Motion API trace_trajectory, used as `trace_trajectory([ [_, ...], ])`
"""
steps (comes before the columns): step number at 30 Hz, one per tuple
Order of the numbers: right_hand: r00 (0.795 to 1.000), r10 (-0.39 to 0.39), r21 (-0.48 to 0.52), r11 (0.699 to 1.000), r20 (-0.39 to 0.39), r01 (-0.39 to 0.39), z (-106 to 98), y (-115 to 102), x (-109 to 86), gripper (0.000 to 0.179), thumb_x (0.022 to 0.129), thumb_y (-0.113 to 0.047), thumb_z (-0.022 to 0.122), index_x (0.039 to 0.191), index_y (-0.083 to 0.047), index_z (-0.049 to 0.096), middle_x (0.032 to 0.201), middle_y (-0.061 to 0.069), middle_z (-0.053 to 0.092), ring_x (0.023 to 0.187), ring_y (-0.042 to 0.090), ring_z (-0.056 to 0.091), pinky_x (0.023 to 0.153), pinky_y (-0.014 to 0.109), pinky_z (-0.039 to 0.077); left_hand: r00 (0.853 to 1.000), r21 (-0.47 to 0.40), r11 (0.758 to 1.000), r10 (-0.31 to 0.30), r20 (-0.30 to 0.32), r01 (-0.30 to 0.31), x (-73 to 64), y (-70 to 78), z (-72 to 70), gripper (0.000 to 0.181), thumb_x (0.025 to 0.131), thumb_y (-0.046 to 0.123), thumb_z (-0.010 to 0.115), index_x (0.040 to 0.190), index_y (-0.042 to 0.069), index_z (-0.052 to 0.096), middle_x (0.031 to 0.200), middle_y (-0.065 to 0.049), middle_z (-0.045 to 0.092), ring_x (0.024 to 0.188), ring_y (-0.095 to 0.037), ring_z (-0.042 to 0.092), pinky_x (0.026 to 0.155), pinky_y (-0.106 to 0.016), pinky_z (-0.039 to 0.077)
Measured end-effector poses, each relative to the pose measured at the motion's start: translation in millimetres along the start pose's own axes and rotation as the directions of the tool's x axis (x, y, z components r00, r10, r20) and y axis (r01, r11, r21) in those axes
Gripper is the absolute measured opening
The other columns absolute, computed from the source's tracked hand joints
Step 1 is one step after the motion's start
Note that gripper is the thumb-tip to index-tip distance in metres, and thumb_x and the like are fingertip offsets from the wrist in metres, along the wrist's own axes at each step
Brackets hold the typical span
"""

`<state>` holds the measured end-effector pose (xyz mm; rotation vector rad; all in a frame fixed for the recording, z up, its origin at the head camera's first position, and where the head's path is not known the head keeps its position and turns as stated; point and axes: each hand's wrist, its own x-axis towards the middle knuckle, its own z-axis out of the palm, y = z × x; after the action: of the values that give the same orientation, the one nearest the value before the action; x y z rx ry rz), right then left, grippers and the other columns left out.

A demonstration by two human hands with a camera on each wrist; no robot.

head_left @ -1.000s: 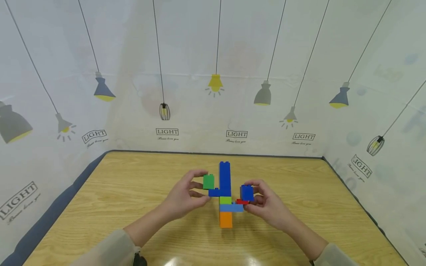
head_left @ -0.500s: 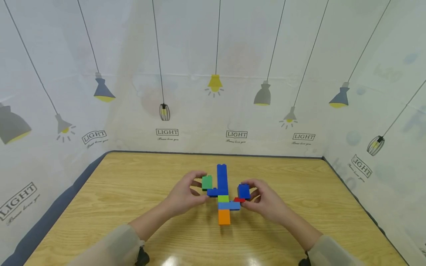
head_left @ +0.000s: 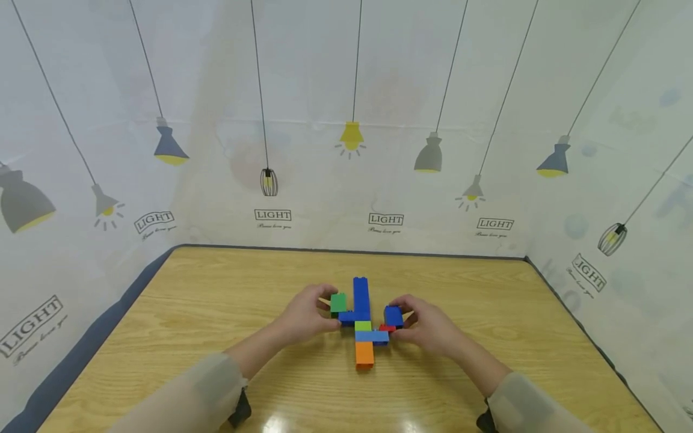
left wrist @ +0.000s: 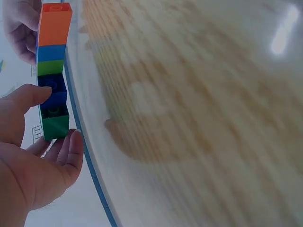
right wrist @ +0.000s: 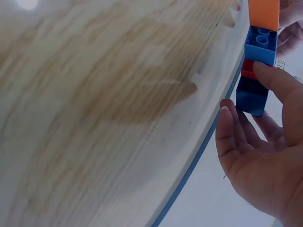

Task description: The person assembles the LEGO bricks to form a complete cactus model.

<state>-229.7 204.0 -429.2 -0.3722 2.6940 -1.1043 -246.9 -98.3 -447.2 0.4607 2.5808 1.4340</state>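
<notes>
Both hands hold one joined toy-brick build. A tall blue column tops it, above a lime brick, a light blue brick and an orange brick. My left hand grips the left arm, a green brick on a blue brick; its thumb presses the blue brick's underside. With my right hand I pinch the right arm, a dark blue brick on a thin red brick. Hollow undersides with tubes show in the wrist views.
A wood-grain table lies under the hands. Behind and beside it hangs a pale cloth printed with lamps, meeting the table at a dark edge. Glare spots shine near the front.
The build has come down slightly and its blue column looks shorter, so its tilt has changed. Both hands move along with it, keeping their hold on the side arms.
</notes>
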Motion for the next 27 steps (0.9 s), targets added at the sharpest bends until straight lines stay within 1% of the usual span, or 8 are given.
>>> trace_trajectory([
  [4, 1.000, 0.001, -0.023, 1.000, 0.002, -0.001, 1.0, 2.7, 0.4, 0.047, 0.093, -0.017, 0.090, 0.134, -0.016, 0.069, 0.125, 0.006, 0.073, 0.102, 0.018, 0.070, 0.085, 0.037, 0.063, 0.998, 0.017, 0.999, -0.044, 0.037, 0.044, 1.8, -0.6, 2.2, 0.068, 0.093, 0.011, 0.088, 0.153, 0.003, 0.056, 0.144, -0.015, 0.062, 0.125, -0.029, 0.068, 0.104, -0.045, 0.062],
  [7, 1.000, -0.003, -0.047, 0.999, 0.004, 0.003, 2.0, 5.6, 1.4, 0.048, 0.091, -0.019, 0.092, 0.134, -0.015, 0.071, 0.124, 0.006, 0.073, 0.100, 0.018, 0.069, 0.087, 0.039, 0.062, 0.997, 0.028, 0.997, -0.067, 0.050, 0.065, 3.9, -0.4, 2.7, 0.066, 0.094, 0.012, 0.087, 0.153, 0.004, 0.057, 0.144, -0.014, 0.062, 0.122, -0.026, 0.069, 0.102, -0.044, 0.063],
  [10, 1.000, -0.004, -0.063, 0.998, 0.016, 0.005, 3.4, 8.5, 2.6, 0.051, 0.088, -0.020, 0.094, 0.134, -0.013, 0.072, 0.121, 0.006, 0.073, 0.098, 0.018, 0.068, 0.089, 0.039, 0.061, 0.995, 0.040, 0.997, -0.075, 0.065, 0.073, 6.6, 0.1, 2.9, 0.065, 0.094, 0.011, 0.087, 0.152, 0.003, 0.058, 0.144, -0.015, 0.063, 0.117, -0.024, 0.071, 0.099, -0.042, 0.064],
  [14, 0.999, 0.016, -0.080, 0.997, 0.039, -0.013, 3.8, 10.2, 3.4, 0.057, 0.088, -0.021, 0.095, 0.137, -0.010, 0.070, 0.121, 0.006, 0.073, 0.098, 0.018, 0.065, 0.090, 0.041, 0.061, 0.993, 0.059, 0.995, -0.081, 0.088, 0.076, 9.0, -0.5, 3.7, 0.065, 0.094, 0.010, 0.088, 0.151, 0.001, 0.059, 0.139, -0.015, 0.065, 0.113, -0.022, 0.070, 0.096, -0.041, 0.064],
  [16, 0.998, 0.029, -0.093, 0.995, 0.047, -0.025, 3.8, 10.2, 3.9, 0.059, 0.088, -0.022, 0.094, 0.140, -0.009, 0.069, 0.122, 0.007, 0.073, 0.100, 0.018, 0.065, 0.093, 0.042, 0.061, 0.992, 0.077, 0.994, -0.082, 0.095, 0.075, 9.5, -1.4, 3.7, 0.065, 0.093, 0.011, 0.088, 0.151, 0.000, 0.059, 0.138, -0.015, 0.065, 0.111, -0.021, 0.069, 0.096, -0.040, 0.063],
  [20, 0.997, 0.051, -0.109, 0.993, 0.052, -0.045, 4.2, 10.1, 5.2, 0.061, 0.089, -0.023, 0.094, 0.142, -0.009, 0.068, 0.124, 0.006, 0.073, 0.102, 0.018, 0.065, 0.096, 0.044, 0.061, 0.992, 0.098, 0.993, -0.075, 0.102, 0.065, 8.8, -1.8, 4.1, 0.066, 0.094, 0.012, 0.088, 0.152, 0.000, 0.059, 0.140, -0.016, 0.066, 0.110, -0.021, 0.068, 0.094, -0.039, 0.063],
  [25, 0.995, 0.086, -0.106, 0.991, 0.050, -0.080, 5.0, 9.9, 4.8, 0.060, 0.090, -0.023, 0.093, 0.143, -0.012, 0.067, 0.125, 0.005, 0.072, 0.103, 0.018, 0.065, 0.098, 0.043, 0.061, 0.992, 0.087, 0.994, -0.072, 0.101, 0.063, 6.3, -2.9, 5.0, 0.068, 0.095, 0.013, 0.087, 0.154, 0.000, 0.057, 0.143, -0.016, 0.066, 0.110, -0.021, 0.068, 0.096, -0.040, 0.063],
  [27, 0.995, 0.086, -0.099, 0.992, 0.055, -0.080, 4.9, 9.8, 4.1, 0.060, 0.091, -0.023, 0.093, 0.144, -0.011, 0.066, 0.125, 0.006, 0.071, 0.104, 0.018, 0.065, 0.099, 0.043, 0.061, 0.993, 0.077, 0.995, -0.066, 0.100, 0.058, 5.4, -4.3, 4.8, 0.068, 0.095, 0.013, 0.087, 0.154, 0.000, 0.057, 0.144, -0.016, 0.065, 0.110, -0.021, 0.069, 0.095, -0.040, 0.063],
])
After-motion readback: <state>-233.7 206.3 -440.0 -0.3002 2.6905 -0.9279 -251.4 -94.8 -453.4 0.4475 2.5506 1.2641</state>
